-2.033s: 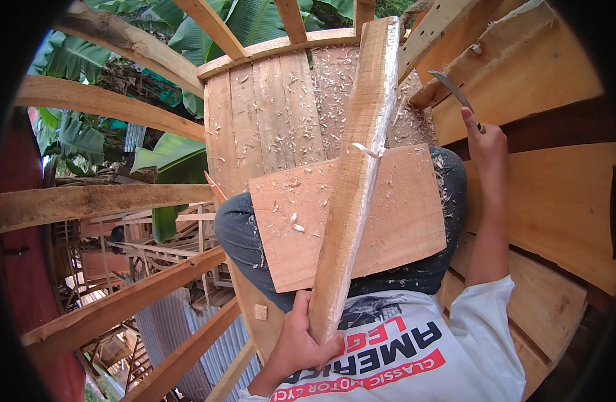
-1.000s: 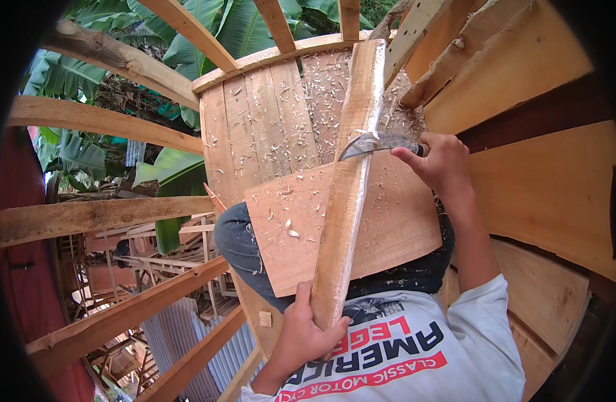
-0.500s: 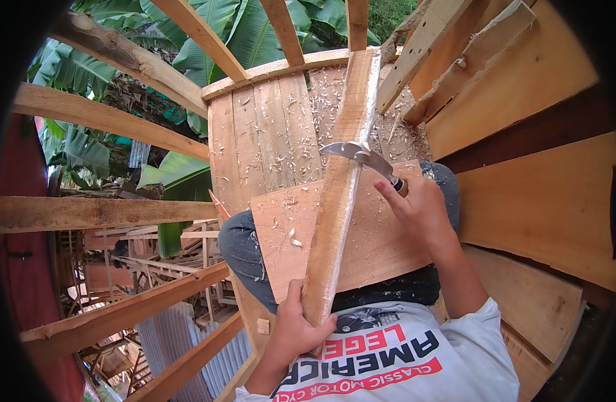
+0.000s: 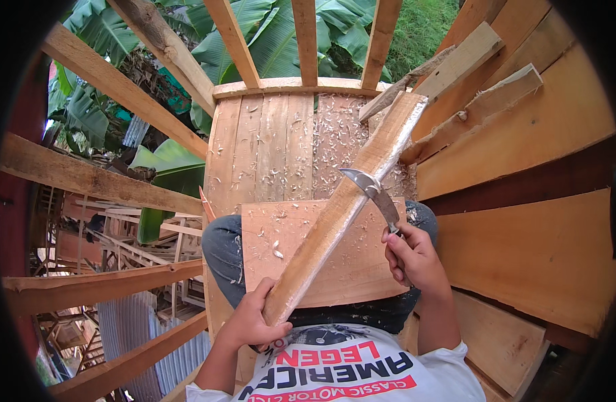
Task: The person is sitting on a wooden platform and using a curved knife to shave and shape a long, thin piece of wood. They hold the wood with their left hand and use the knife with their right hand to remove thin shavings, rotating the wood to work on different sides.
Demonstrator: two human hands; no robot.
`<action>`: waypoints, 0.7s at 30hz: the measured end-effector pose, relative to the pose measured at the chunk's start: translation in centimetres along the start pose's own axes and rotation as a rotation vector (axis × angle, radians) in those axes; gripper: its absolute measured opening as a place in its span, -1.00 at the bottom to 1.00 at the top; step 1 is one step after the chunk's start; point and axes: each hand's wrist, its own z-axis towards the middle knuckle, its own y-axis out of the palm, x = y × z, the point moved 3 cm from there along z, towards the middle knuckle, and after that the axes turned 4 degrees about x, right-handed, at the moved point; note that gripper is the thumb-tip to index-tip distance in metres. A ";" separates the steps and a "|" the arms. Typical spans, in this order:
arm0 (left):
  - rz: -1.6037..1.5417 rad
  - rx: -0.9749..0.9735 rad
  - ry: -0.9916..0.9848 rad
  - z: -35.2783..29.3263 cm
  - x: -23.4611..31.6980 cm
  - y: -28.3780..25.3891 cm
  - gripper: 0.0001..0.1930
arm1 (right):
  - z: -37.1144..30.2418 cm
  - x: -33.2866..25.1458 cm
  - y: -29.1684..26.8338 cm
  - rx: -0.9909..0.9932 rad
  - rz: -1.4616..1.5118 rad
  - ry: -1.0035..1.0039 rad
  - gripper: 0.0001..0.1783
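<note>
My left hand [image 4: 253, 319] is closed round the near end of a long narrow strip of wood [image 4: 324, 231]. The strip slants away to the far right, its right edge pale and freshly shaved. In my right hand [image 4: 420, 260] is the handle of a curved-blade knife [image 4: 384, 202]. Its hooked metal blade lies across the strip, a little beyond the middle, at the shaved edge. Beneath the strip, a flat wooden board [image 4: 261, 231] rests across my lap, with a few shavings on it.
Beyond my knees is a plank floor [image 4: 271, 147] strewn with curled shavings. Wooden bars [image 4: 107, 365] stand along the left and far sides. Plywood panels [image 4: 522, 248] and rough offcuts [image 4: 458, 60] line the right. Banana leaves [image 4: 274, 47] hang outside.
The strip's far end has swung to the right, and its near end has shifted left with my left hand. My right hand and the knife have come nearer to me. My view has shifted too.
</note>
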 end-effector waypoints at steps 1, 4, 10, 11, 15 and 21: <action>-0.045 -0.013 -0.033 -0.3 -0.4 0.1 -0.34 | -0.1 0.4 0.3 -0.040 0.000 -0.013 -0.84; -0.092 -0.020 -0.066 -1.9 -1.5 0.0 -0.34 | -1.5 1.7 2.3 -0.499 -0.189 0.123 -0.81; -0.263 0.005 -0.178 -7.7 -4.6 2.0 -0.31 | -0.1 3.3 1.2 -0.273 -0.049 0.146 -0.81; -0.278 -0.001 -0.154 -8.3 -5.6 2.3 -0.32 | -0.4 4.2 2.0 -0.362 -0.080 0.195 -0.81; -0.384 0.026 -0.253 -10.7 -7.5 3.6 -0.35 | 0.6 5.3 3.0 -0.412 -0.164 0.302 -0.81; -0.374 -0.010 -0.310 -10.1 -8.3 4.3 -0.42 | -0.6 5.4 5.2 -0.313 -0.181 0.243 -0.78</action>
